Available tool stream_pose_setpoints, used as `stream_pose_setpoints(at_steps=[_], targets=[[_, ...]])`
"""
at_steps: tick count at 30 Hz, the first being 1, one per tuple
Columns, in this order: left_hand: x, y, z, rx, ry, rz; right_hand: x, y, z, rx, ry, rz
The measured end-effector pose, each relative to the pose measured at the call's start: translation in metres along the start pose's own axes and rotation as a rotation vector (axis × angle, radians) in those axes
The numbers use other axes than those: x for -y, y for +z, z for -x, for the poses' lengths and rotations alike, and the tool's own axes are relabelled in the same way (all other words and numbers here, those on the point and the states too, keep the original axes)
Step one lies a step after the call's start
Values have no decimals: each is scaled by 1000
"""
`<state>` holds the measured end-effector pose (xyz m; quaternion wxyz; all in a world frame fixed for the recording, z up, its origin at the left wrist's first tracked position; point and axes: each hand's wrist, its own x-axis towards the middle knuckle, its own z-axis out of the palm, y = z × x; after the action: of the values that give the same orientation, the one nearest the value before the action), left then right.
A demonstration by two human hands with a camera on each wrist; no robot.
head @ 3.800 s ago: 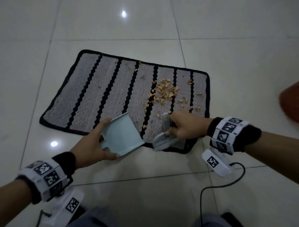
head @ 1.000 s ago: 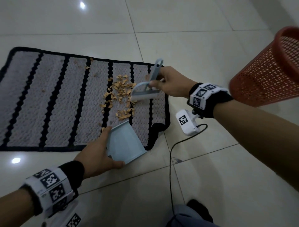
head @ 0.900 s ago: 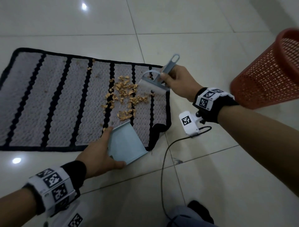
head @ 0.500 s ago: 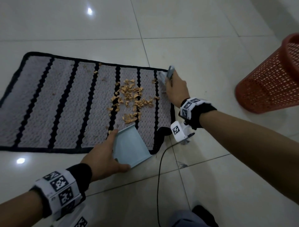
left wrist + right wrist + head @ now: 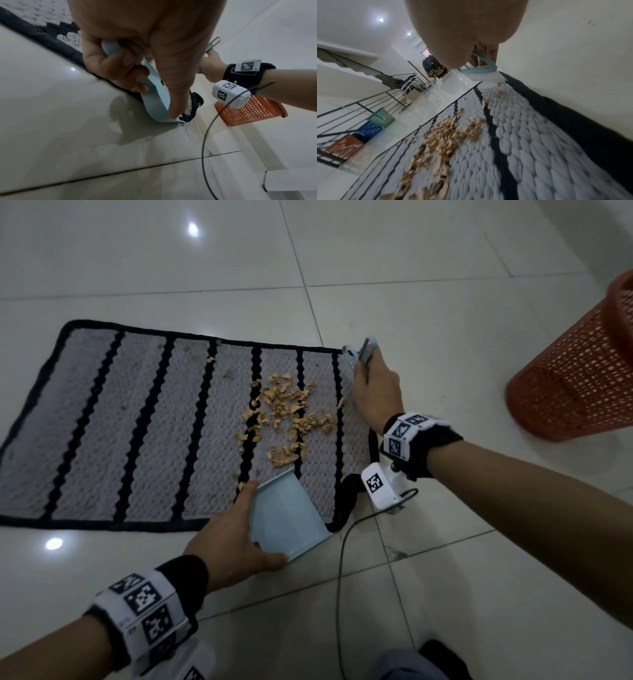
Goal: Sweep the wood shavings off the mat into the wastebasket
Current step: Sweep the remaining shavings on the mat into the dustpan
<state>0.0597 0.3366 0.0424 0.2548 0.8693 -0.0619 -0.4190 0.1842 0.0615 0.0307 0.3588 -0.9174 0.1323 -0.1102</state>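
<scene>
I'm reading the mat (image 5: 144, 433) from its left edge across: the left stripes carry only stray flecks, and the wood shavings (image 5: 286, 416) sit in a loose heap on the right-hand stripes, well inside the border. At the near edge my left hand (image 5: 229, 542) has its fingers wrapped round the back of the pale blue dustpan (image 5: 286, 515); the left wrist view shows thumb and fingers clamped on its rear lip, and the front lip rests on the mat just short of the heap. Further right, my right hand (image 5: 375, 386) is closed round the handle of the small brush (image 5: 359, 356) at the mat's far right corner, bristles down on the weave in the right wrist view. The orange wastebasket (image 5: 579, 378) stands on the tiles well apart, off the mat's right edge.

As I judge it, the stroke to make is a pull from that corner toward the pan, gathering the outliers on the right stripe first. I'd keep the pan's lip pressed flat so nothing slips beneath, and use short, light strokes; this chunky weave looks likely to snag the curls. A curled near right corner could trap some.
</scene>
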Motion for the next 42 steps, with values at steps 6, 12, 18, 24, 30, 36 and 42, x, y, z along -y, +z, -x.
stream_pose_setpoints(at_steps=[6,12,18,24,30,36,42], targets=[[12,-2,6,-25,-15,19,24,59,51,197,-229,45],[10,-2,15,-141,45,165,20,36,36,90,-191,-44],[41,-8,44,-358,-41,316,24,28,-19,82,-184,-21],[61,-10,44,-333,-118,293,43,55,-23,241,-256,99],[61,-12,29,-302,-91,300,44,58,-3,285,-288,158],[60,-17,27,-287,-103,328,36,61,15,290,-315,134],[59,-17,24,-289,-111,341,41,57,16,319,-289,127]])
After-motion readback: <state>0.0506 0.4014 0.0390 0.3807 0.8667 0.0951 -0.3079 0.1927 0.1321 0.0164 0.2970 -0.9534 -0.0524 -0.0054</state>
